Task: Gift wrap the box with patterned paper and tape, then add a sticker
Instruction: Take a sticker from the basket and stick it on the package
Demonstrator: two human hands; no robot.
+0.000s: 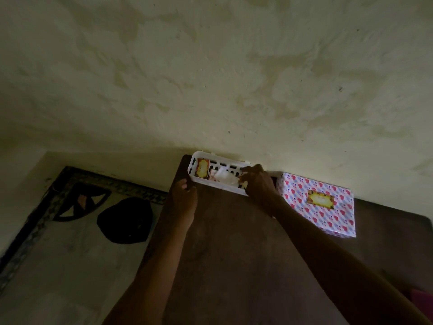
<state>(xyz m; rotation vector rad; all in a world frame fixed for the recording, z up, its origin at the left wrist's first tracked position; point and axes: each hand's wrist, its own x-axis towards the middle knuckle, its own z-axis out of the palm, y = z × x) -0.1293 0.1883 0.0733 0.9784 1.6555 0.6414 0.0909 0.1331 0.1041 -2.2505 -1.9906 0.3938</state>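
Observation:
The box (328, 215), wrapped in white paper with pink hearts, lies flat at the far right of the dark table (234, 242), against the wall. A yellow-and-red sticker (320, 199) is on its top face. A white slotted plastic basket (199, 180) stands left of the box and holds another yellow sticker (203, 171) and pale papers (222, 178). My right hand (257, 184) reaches into the basket's right end with curled fingers; what they hold is hidden. My left hand (185, 195) is at the basket's near-left rim, fingers curled towards it.
A stained pale wall rises right behind the table. Left of the table, on the floor, lie a patterned mat (58, 231) with a dark border and a black cap-like object (125, 220). Something pink (421, 299) shows at the right edge.

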